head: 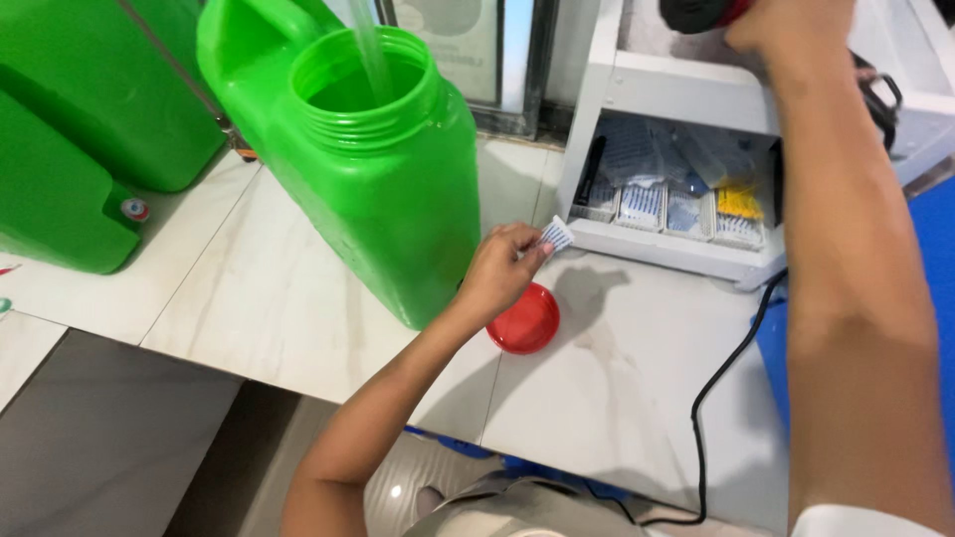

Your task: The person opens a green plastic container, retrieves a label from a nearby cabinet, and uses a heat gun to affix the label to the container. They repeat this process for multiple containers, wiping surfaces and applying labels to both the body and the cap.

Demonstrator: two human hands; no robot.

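left hand (pixel 500 270): pinches small white sachet (pixel 557 235), right of green jug (pixel 378 179)
right hand (pixel 786 25): raised, wrapped around a dark red-and-black object (pixel 696 12)
red lid (pixel 524 320): beside jug base
water stream (pixel 370 50): entering jug mouth

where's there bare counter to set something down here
Bare pale stone counter lies between the round red plastic lid, the white shelf unit and the black cable. More lies left of the open green plastic jerrycan. It is crowded around the left hand and the lid.
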